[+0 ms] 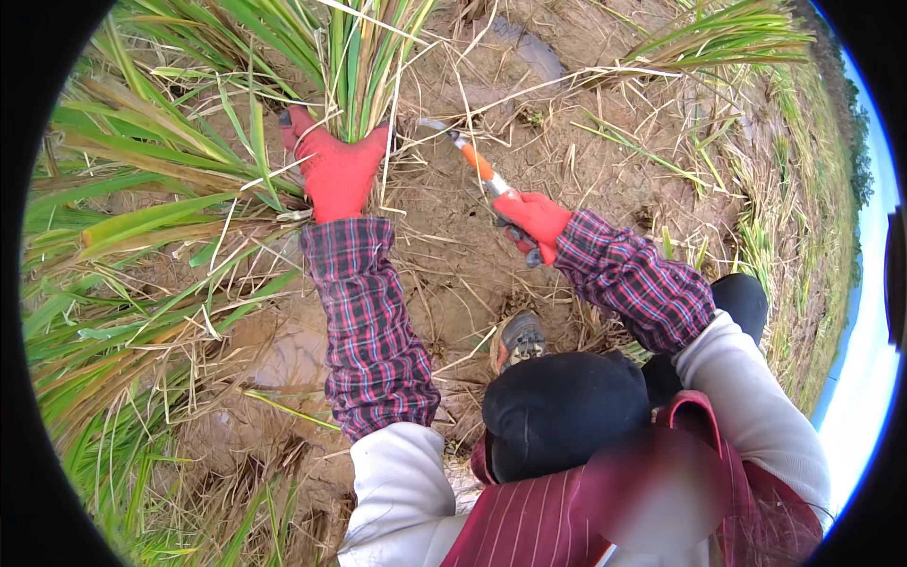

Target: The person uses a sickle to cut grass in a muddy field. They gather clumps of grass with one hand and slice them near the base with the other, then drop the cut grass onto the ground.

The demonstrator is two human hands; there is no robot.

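My left hand (339, 166), in a red glove with dark fingertips, is wrapped low around a clump of green and yellowing rice stalks (358, 71). The stalks rise between the thumb and fingers; where they meet the ground is hidden behind the hand. In my right hand (531, 218), gloved the same way, is a sickle (478, 163) with an orange and silver handle. Its thin blade (432, 124) points toward the clump's base, just right of my left hand and apart from it. Dry straw partly crosses the blade.
Dense leaning rice plants (127, 283) fill the left side. Another tuft (723, 39) stands at the upper right. Wet mud (439, 276) with loose straw lies between my arms, with puddles (528, 49) in places. My muddy shoe (521, 340) is planted below, near my bent knee (563, 414).
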